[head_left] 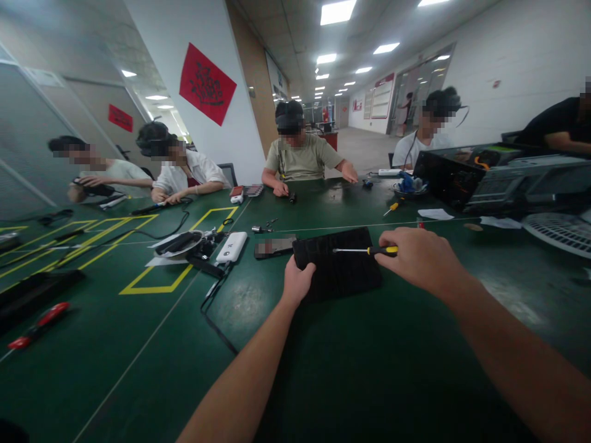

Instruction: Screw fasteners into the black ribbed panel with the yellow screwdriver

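Note:
A flat black case (341, 274), dark and slightly tilted, lies on the green table in front of me. My left hand (298, 283) grips its left edge, thumb on top and the other fingers mostly hidden. In my right hand (418, 258) is a screwdriver (384, 250) with a black and yellow handle, its fingers closed around it. The metal shaft points left across the case, but whether the tip touches the surface I cannot tell. Just beyond the case's left corner lies a flat dark packet (272, 248), partly blurred.
A white power bank (232, 247) with a cable sits left, beside a loaded plate (184, 243). Small metal bits (263, 229) lie ahead. A red screwdriver (39, 326) is far left. An opened computer case (503, 181) and white fan grille (561, 234) stand right. Several people sit around.

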A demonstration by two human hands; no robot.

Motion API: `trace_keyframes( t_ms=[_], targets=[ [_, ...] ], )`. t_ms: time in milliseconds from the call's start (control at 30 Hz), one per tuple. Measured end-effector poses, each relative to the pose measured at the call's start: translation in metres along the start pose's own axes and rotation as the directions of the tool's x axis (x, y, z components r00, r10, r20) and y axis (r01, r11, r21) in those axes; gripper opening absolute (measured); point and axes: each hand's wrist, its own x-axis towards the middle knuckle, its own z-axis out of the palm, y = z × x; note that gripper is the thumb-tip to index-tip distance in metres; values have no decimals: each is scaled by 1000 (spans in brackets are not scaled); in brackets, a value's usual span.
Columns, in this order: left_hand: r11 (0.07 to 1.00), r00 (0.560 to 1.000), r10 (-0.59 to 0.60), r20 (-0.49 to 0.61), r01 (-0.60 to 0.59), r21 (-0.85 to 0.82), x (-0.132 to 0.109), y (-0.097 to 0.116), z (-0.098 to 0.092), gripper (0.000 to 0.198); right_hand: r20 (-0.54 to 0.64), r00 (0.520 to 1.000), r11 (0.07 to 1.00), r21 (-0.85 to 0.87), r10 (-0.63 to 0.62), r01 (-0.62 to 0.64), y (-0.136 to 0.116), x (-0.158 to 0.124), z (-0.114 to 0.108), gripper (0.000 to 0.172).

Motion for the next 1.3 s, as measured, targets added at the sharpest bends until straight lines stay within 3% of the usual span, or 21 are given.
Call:
trace_keyframes(
  t_ms=[267,700,1300],
  targets=[
    [1000,1000,3,-27,-4,-20,-1,5,2,26,25,999,999,-29,37,-37,-1,0,0,31],
    [1000,999,2,-40,-3,-26,-1,7,2,26,49,998,999,21,25,-26,-2,0,2,27],
    [999,999,-2,-41,4,42,4,3,3,27,-110,993,999,9,33,-32,4,-4,-15,19]
  ],
)
